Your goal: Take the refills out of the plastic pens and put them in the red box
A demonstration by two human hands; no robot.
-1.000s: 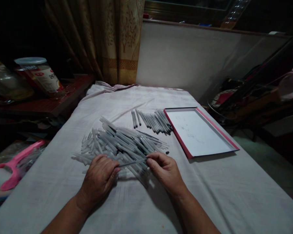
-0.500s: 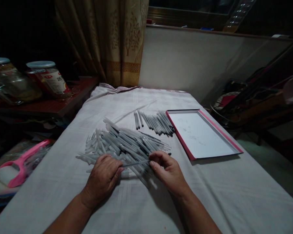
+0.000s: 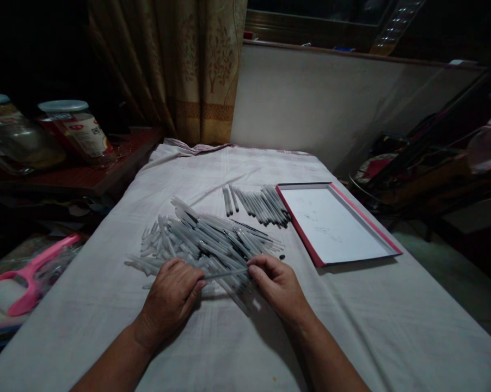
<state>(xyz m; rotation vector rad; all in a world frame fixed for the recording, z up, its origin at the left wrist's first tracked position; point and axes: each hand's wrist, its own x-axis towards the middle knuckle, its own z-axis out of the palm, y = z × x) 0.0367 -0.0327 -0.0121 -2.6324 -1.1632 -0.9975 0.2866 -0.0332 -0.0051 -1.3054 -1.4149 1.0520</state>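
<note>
Between my two hands stretches a thin, clear grey pen barrel [image 3: 226,274]. My left hand [image 3: 172,291] has its fingers closed round one end. At the other end my right hand [image 3: 276,283] pinches it between thumb and forefinger. Beneath and behind it lies a heap of clear pen barrels [image 3: 188,234], with several dark refills mixed in. Just beyond my right knuckles is a small black piece [image 3: 282,257]. Farther back, pens with black ends [image 3: 256,205] lie side by side in a row.
A shallow red-edged box lid [image 3: 331,223] with a white inside lies right of the row. White cloth [image 3: 225,348] covers the table. On a wooden side table at left stand a lidded jar [image 3: 76,128] and a glass mug. A pink handle-shaped object [image 3: 35,272] lies lower left.
My view has shifted slightly. The small black piece by my right hand now shows fully, where my fingers partly covered it before. Both hands keep hold of the pen barrel, nearly still.
</note>
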